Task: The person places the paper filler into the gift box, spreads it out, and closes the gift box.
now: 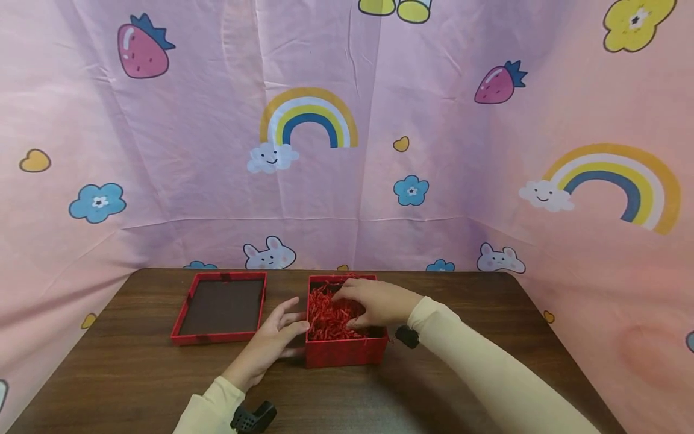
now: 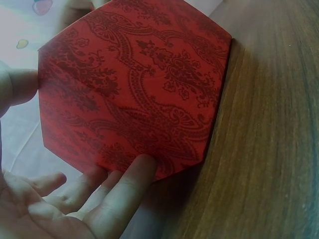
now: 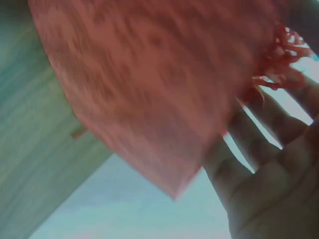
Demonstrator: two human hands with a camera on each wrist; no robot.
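Observation:
A red box [image 1: 347, 354] with a dark damask pattern stands with its top uncovered, filled with red shredded paper [image 1: 327, 316]. My left hand [image 1: 271, 343] is at the box's left side, thumb near the upper edge. In the left wrist view, its extended fingers [image 2: 132, 189] touch the patterned wall. From the right, my right hand [image 1: 379, 301] reaches over the rim into the box. Its thumb and fingers are spread apart over the shredded paper. The right wrist view shows red strands [image 3: 286, 62] by those fingers; their tips are partly hidden.
A red-rimmed lid [image 1: 219, 340] with a dark inside lies upturned on the brown wooden table [image 1: 130, 367], left of the box. A printed cloth [image 1: 320, 199] with rainbows and strawberries hangs behind the table and along both sides.

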